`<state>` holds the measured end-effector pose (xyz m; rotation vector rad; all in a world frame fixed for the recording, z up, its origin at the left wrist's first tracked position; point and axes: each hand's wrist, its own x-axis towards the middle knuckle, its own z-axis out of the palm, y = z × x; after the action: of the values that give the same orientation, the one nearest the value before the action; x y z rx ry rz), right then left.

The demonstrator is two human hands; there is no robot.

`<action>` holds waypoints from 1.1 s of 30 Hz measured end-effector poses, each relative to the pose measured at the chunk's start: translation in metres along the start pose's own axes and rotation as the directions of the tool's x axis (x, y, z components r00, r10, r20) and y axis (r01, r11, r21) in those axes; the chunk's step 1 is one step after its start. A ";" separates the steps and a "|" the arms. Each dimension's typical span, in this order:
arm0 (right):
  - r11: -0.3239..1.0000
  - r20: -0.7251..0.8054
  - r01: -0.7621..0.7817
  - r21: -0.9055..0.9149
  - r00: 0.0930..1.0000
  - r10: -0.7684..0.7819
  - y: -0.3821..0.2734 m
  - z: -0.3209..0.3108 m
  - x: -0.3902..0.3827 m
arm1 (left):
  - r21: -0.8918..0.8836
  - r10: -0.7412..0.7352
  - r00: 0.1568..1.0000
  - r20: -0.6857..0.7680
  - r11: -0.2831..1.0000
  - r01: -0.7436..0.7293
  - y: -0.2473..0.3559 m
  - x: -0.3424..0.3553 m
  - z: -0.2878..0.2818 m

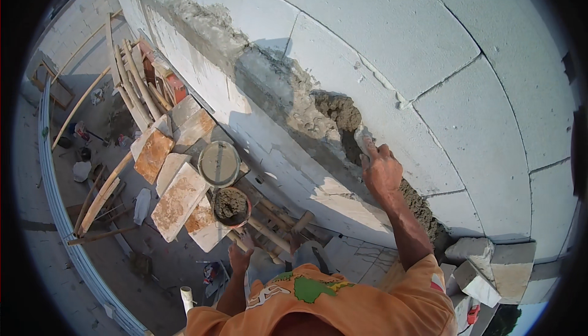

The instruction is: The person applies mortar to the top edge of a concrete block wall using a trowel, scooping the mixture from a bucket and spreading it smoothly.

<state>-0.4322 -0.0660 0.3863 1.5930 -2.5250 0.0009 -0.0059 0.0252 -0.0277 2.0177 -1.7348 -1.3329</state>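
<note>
My right hand (381, 169) is closed against a white block wall (386, 24), with its index finger stretched along a small pale grey flat piece (365, 140). The kind of that piece cannot be made out. It touches the wet mortar (338, 111) packed in the rough band between wall and ledge. Lower left, my left hand (241, 254) hangs with its fingers apart, just below a bucket of mortar (231, 206), and nothing shows in it. Behind that bucket stands a round container of smooth grey stuff (218, 164).
Stained slabs (179, 201) lie on the scaffold beside the buckets. Bamboo poles (138, 82) run along the far left, above a lower floor. Broken blocks (478, 268) are stacked at right, near a red tool (473, 314). A mortar-smeared ledge (269, 100) follows the wall.
</note>
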 end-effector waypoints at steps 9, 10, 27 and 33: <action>0.996 -0.045 -0.076 0.047 0.996 0.078 -0.008 -0.023 -0.012 | 0.042 -0.039 0.996 -0.078 0.998 0.042 -0.030 -0.005 -0.032; 0.997 0.050 -0.059 0.058 0.997 0.057 -0.001 -0.016 -0.011 | 0.041 -0.028 0.997 -0.074 0.999 0.031 -0.033 -0.007 -0.033; 0.937 0.334 -0.052 0.346 0.940 -0.071 -0.007 -0.031 -0.019 | 0.089 0.028 0.996 0.090 0.995 -0.036 -0.008 0.019 -0.032; 0.924 0.221 -0.099 0.369 0.975 0.016 0.031 -0.034 -0.078 | -0.029 0.078 0.988 0.131 0.997 -0.075 0.008 0.034 -0.037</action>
<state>-0.4229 0.0207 0.4125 1.7304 -2.8766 0.3662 0.0116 -0.0215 -0.0181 1.8687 -1.8220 -1.4854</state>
